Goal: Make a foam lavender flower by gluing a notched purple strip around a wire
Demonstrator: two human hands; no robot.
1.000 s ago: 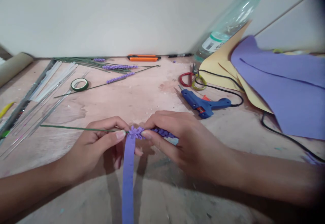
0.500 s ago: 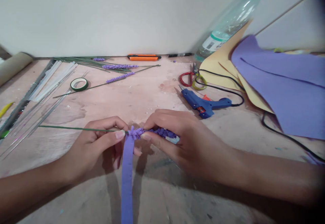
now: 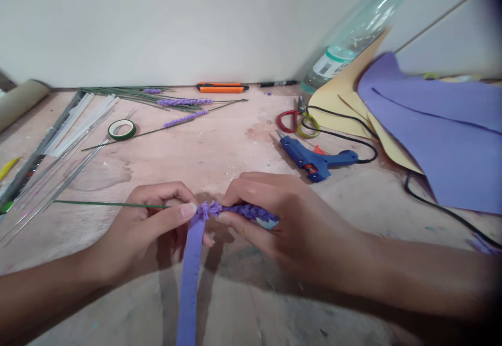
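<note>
My left hand (image 3: 152,226) pinches a thin green wire stem (image 3: 105,204) that runs off to the left, thumb tip against the fringed purple foam. My right hand (image 3: 282,220) is closed around the wound purple flower spike (image 3: 247,211) on that stem. A loose purple foam strip (image 3: 190,278) hangs from the wrapped part down toward the bottom edge. Both hands sit low over the wooden table (image 3: 219,147).
A blue glue gun (image 3: 314,159) with a black cord lies behind my right hand. Red and yellow scissors (image 3: 296,123), a green tape roll (image 3: 122,129), finished lavender stems (image 3: 184,106), orange cutters (image 3: 221,88), a clear bottle (image 3: 353,32) and purple foam sheets (image 3: 443,126) ring the table.
The stem and flower have dropped slightly and tilted. The hanging purple strip has swung a little to the left. More of the wrapped spike shows beside my right fingers.
</note>
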